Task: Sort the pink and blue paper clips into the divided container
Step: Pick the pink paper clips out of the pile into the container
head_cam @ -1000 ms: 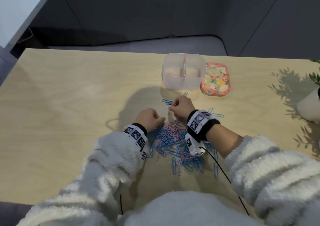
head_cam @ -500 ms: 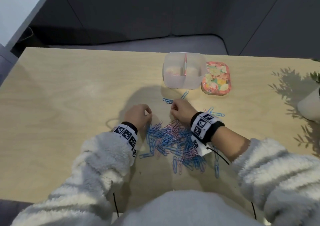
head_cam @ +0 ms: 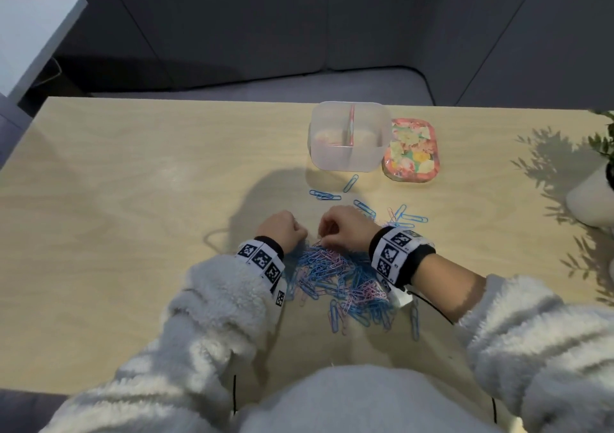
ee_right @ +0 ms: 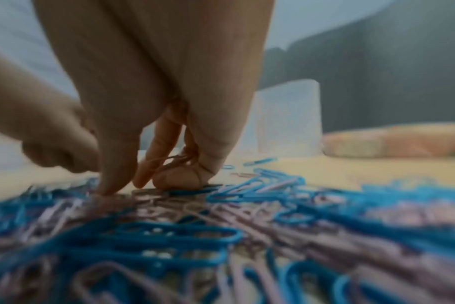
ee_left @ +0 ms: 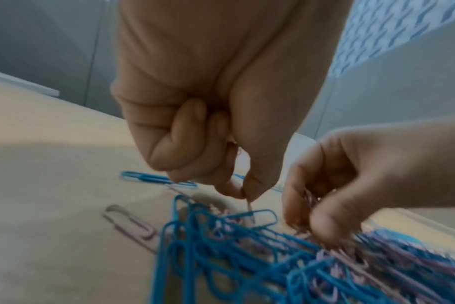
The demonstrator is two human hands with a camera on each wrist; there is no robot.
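Observation:
A tangled pile of blue and pink paper clips lies on the wooden table in front of me. My left hand is at the pile's far left edge, fingers curled; in the left wrist view its thumb and forefinger pinch a pink clip just above the heap. My right hand works beside it, holding several pink clips in its curled fingers while its thumb and forefinger touch the pile. The clear divided container stands farther back, apart from both hands.
A floral lid lies right of the container. Loose blue clips are scattered between the container and the pile. A white plant pot stands at the table's right edge. A sofa runs behind the table.
My left hand drew out to the left of the pile, then came back close to the right hand. The right hand stayed at the pile's far edge.

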